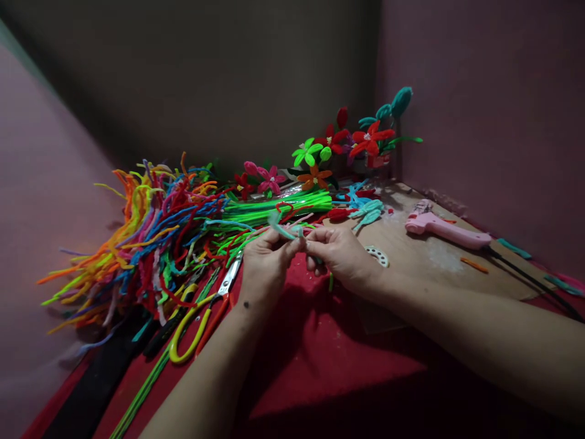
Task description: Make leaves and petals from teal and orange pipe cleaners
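Observation:
Both hands meet above the red cloth (292, 372), fingertips almost touching. A pale aqua pipe cleaner (284, 231) is pinched between them, and its fuzzy free end sticks up to the left. My left hand (267, 262) closes thumb and fingers on it. Beside it, my right hand (340, 253) pinches the same piece, with the other fingers curled under; the part inside the grip is hidden. Yellow-handled scissors (201, 326) lie left of my left wrist. Just behind the hands is a bundle of green pipe cleaners (278, 207).
A large heap of multicoloured pipe cleaners (150, 238) spreads at left. Fuzzy flowers, including a red one (372, 139), stand at the back near the walls. A pink glue gun (448, 230) with a black cord rests on the brown board (406, 262) at right.

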### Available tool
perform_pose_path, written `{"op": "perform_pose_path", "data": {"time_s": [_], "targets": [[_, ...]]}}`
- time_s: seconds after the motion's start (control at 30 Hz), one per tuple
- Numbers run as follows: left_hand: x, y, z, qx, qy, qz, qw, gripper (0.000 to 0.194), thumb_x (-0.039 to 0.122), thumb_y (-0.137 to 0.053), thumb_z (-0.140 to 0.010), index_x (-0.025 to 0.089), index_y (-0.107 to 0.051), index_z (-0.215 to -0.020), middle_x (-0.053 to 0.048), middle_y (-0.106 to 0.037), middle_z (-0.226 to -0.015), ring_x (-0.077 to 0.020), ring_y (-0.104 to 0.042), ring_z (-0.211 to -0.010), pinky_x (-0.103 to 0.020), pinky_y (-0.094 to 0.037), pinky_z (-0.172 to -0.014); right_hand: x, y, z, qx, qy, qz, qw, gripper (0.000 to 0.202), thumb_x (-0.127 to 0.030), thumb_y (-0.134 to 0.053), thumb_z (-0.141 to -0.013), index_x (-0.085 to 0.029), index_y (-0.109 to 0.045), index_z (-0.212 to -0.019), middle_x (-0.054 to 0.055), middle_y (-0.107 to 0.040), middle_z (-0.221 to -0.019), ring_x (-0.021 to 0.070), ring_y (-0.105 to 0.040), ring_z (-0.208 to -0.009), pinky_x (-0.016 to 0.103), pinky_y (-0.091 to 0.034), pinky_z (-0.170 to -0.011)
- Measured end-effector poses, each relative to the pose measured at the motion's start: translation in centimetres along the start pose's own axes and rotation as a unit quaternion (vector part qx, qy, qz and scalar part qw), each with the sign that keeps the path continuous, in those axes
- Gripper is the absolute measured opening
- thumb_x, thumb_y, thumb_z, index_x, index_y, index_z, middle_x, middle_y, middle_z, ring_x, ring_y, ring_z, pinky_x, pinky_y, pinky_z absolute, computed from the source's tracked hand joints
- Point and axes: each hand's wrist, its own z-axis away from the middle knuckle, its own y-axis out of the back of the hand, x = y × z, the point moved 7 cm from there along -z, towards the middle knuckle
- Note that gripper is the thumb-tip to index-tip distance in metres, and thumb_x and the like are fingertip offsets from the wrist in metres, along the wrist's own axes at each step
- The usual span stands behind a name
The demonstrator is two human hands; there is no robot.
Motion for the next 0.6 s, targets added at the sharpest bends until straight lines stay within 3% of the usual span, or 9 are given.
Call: {"op": "perform_pose_path", "data": {"time_s": [0.1, 0.17, 0.27, 0.33, 0.43, 0.5, 0.6], "targets": [[1.0, 0.2, 0.4, 0.037, -0.11, -0.118, 0.986, 0.011, 0.027, -0.06, -0.075, 0.017, -0.063, -0.076, -0.002, -0.06, -0.072, -0.0137, -0.054, -0.066, -0.024, -0.04, -0.059, -0.2, -0.1, 0.1, 0.003, 0.011, 0.041, 0.999, 0.022, -0.02, -0.05, -0.076, -0.017, -0.049, -0.054, -0.004, -0.052, -0.043, 0.0061, -0.042, -0.034, 0.019, -0.035, -0.037], [1.8, 0.2, 0.6, 0.061, -0.18, -0.23, 0.954, 0.008, 0.025, -0.057, -0.076, 0.018, -0.062, -0.077, -0.004, -0.06, -0.074, -0.0154, -0.054, -0.069, -0.026, -0.04, -0.064, -0.5, -0.1, 0.2, 0.003, 0.04, 0.087, 0.995, 0.023, -0.018, -0.048, -0.076, -0.017, -0.049, -0.053, -0.003, -0.051, -0.043, 0.0067, -0.043, -0.035, 0.019, -0.035, -0.038], [2.5, 0.4, 0.4, 0.102, -0.222, -0.315, 0.917, 0.005, 0.022, -0.057, -0.074, 0.018, -0.059, -0.073, -0.003, -0.056, -0.068, -0.0156, -0.052, -0.064, -0.026, -0.038, -0.062, -1.0, -0.3, 0.4, -0.002, 0.082, 0.16, 0.984, 0.024, -0.013, -0.048, -0.075, -0.017, -0.05, -0.051, -0.003, -0.05, -0.042, 0.0064, -0.044, -0.038, 0.019, -0.033, -0.04], [2.7, 1.4, -0.3, 0.13, -0.192, -0.277, 0.932, 0.006, 0.023, -0.059, -0.073, 0.018, -0.057, -0.07, -0.001, -0.053, -0.063, -0.0132, -0.048, -0.057, -0.025, -0.037, -0.056, -0.8, -0.4, 0.4, -0.009, 0.068, 0.174, 0.982, 0.024, -0.012, -0.048, -0.075, -0.017, -0.05, -0.051, -0.003, -0.052, -0.043, 0.0063, -0.044, -0.038, 0.019, -0.033, -0.04], [1.7, 2.8, -1.4, 0.114, -0.073, -0.065, 0.989, 0.019, 0.035, -0.062, -0.073, 0.018, -0.055, -0.077, 0.004, -0.048, -0.055, -0.0091, -0.043, -0.044, -0.021, -0.032, -0.042, 0.1, -0.3, 0.3, -0.005, 0.007, 0.123, 0.992, 0.021, -0.016, -0.05, -0.075, -0.017, -0.049, -0.054, -0.003, -0.053, -0.043, 0.0067, -0.044, -0.036, 0.019, -0.033, -0.037], [0.5, 2.4, -1.7, 0.045, 0.021, 0.066, 0.997, 0.029, 0.042, -0.064, -0.07, 0.017, -0.055, -0.082, 0.004, -0.049, -0.054, -0.0078, -0.041, -0.04, -0.019, -0.029, -0.036, 0.4, -0.1, 0.2, 0.005, -0.016, 0.065, 0.998, 0.019, -0.019, -0.052, -0.075, -0.017, -0.049, -0.056, -0.003, -0.053, -0.043, 0.0064, -0.043, -0.034, 0.018, -0.034, -0.036], [-0.6, 0.8, -1.2, -0.082, 0.104, 0.098, 0.986, 0.029, 0.035, -0.071, -0.065, 0.013, -0.061, -0.081, 0.001, -0.054, -0.059, -0.0064, -0.043, -0.043, -0.019, -0.031, -0.037, 0.6, 0.0, -0.1, -0.006, -0.015, -0.004, 1.0, 0.021, -0.026, -0.058, -0.073, -0.016, -0.049, -0.056, -0.004, -0.053, -0.043, 0.0052, -0.043, -0.032, 0.017, -0.033, -0.035]]}}
